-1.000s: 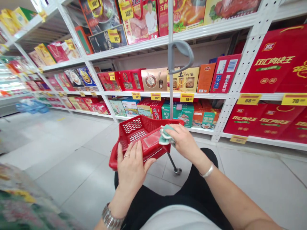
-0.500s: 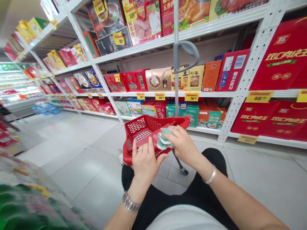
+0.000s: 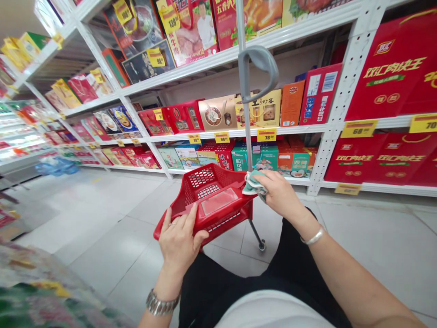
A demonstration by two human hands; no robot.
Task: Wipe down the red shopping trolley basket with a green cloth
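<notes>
A red plastic shopping basket (image 3: 218,218) on a wheeled metal frame stands in front of my knees. My left hand (image 3: 180,234) rests on its near left rim, fingers stretched out and spread. A green and white cloth (image 3: 254,184) is bunched in my right hand (image 3: 278,193), which presses it against the right end of the near rim, by the pole. Between my hands a dusty-looking pale panel (image 3: 220,202) shows on the rim. The grey pole (image 3: 246,114) rises from the basket's right side and carries a grey loop handle (image 3: 275,75).
White metal shelves (image 3: 232,132) with boxed goods and yellow price tags run behind the basket. Large red boxes (image 3: 392,68) stand at the right. Blue plastic-looking items (image 3: 58,167) sit on the tiled floor (image 3: 102,218) at the far left. Blurred packages (image 3: 44,296) fill the lower left.
My right hand has moved the cloth rightward along the rim, uncovering the pale panel. My left hand has shifted left, and the basket appears tilted more toward the lower left.
</notes>
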